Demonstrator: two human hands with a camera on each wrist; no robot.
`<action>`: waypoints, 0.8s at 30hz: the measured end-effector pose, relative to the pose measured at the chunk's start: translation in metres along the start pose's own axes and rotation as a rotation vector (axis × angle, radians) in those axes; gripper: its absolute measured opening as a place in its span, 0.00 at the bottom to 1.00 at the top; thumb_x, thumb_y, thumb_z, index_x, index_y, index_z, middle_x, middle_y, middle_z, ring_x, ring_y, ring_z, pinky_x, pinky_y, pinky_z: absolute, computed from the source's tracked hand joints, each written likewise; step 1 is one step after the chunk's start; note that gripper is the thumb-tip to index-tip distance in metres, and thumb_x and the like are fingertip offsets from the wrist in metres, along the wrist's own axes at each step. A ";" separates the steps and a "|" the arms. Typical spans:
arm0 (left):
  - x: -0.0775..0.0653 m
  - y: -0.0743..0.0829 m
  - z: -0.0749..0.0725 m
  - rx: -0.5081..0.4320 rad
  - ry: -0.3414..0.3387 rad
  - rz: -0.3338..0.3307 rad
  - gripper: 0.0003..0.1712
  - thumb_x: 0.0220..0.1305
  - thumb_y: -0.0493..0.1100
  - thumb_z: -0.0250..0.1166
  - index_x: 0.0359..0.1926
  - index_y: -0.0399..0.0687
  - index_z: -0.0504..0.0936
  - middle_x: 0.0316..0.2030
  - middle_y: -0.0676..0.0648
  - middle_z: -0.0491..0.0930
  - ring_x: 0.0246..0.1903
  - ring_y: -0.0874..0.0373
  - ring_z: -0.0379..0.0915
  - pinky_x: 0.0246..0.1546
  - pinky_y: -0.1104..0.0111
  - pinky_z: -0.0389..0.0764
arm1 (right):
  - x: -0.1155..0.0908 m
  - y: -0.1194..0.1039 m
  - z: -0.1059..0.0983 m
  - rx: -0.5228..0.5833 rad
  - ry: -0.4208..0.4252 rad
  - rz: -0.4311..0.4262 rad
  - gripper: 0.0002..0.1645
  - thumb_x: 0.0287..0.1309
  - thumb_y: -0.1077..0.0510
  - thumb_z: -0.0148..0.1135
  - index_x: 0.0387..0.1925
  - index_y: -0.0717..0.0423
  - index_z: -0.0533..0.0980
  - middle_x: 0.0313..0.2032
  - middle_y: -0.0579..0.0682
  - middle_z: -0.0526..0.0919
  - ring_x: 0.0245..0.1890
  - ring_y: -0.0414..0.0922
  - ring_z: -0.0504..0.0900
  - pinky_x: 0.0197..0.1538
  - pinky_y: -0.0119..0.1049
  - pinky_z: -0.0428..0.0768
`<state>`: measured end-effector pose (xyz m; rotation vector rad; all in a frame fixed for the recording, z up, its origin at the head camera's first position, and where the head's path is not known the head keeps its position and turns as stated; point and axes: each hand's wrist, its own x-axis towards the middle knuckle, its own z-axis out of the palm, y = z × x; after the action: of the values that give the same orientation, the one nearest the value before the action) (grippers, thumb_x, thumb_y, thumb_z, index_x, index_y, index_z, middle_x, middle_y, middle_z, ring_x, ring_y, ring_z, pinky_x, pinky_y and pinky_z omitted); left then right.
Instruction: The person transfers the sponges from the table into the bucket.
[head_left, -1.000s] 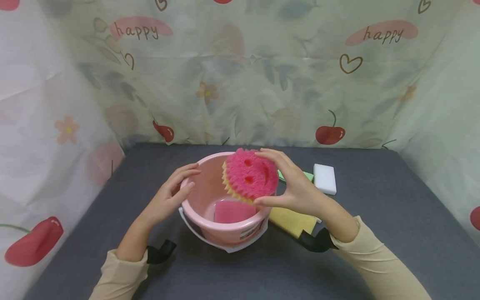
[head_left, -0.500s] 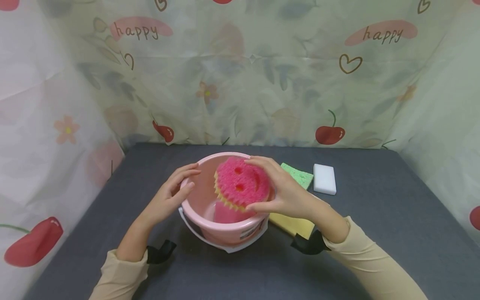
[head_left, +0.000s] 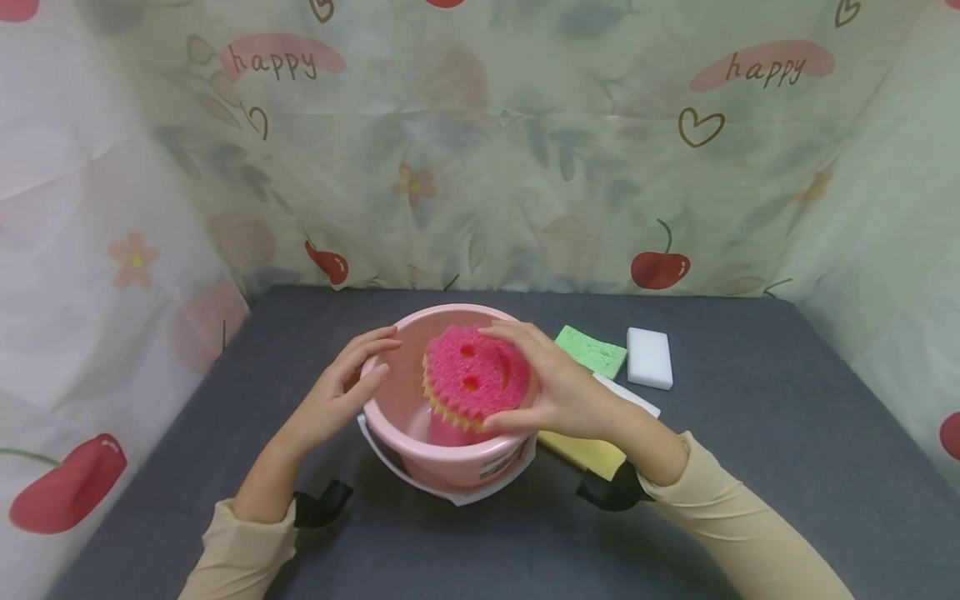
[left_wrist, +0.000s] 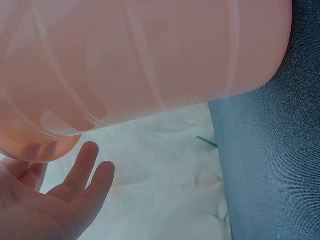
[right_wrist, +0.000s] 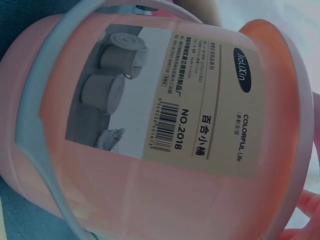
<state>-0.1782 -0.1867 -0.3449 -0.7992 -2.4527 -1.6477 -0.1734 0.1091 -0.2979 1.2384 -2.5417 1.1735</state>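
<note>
One sponge (head_left: 483,371) (smiley-faced) in right hand (head_left: 551,379), at mouth of pink bucket (head_left: 442,468).

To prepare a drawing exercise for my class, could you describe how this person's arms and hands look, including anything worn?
The left sleeve and right sleeve are plain beige. A black strap-like piece juts out near the left cuff, with a matching black piece on the right. The left hand and right hand show no gloves.

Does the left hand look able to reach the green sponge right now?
Probably not directly: the pink bucket and right hand lie between the left hand, at the bucket's left rim, and the green sponge.
</note>
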 end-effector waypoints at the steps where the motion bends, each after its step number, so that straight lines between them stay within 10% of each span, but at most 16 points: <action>1: 0.000 0.000 0.000 0.000 0.000 0.001 0.21 0.66 0.37 0.53 0.60 0.38 0.69 0.67 0.42 0.58 0.61 0.75 0.55 0.54 0.85 0.66 | 0.000 0.000 0.000 0.001 -0.004 0.002 0.51 0.38 0.51 0.76 0.64 0.52 0.60 0.63 0.49 0.65 0.61 0.44 0.65 0.51 0.38 0.79; 24: 0.000 0.001 0.001 0.006 0.004 -0.010 0.21 0.67 0.38 0.52 0.60 0.38 0.69 0.67 0.43 0.59 0.61 0.74 0.56 0.53 0.85 0.67 | 0.003 -0.001 0.001 -0.043 -0.082 0.038 0.52 0.39 0.47 0.75 0.65 0.50 0.59 0.63 0.46 0.65 0.62 0.42 0.64 0.53 0.39 0.78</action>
<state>-0.1779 -0.1858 -0.3442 -0.7836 -2.4617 -1.6435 -0.1747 0.1058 -0.2966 1.2587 -2.6458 1.0910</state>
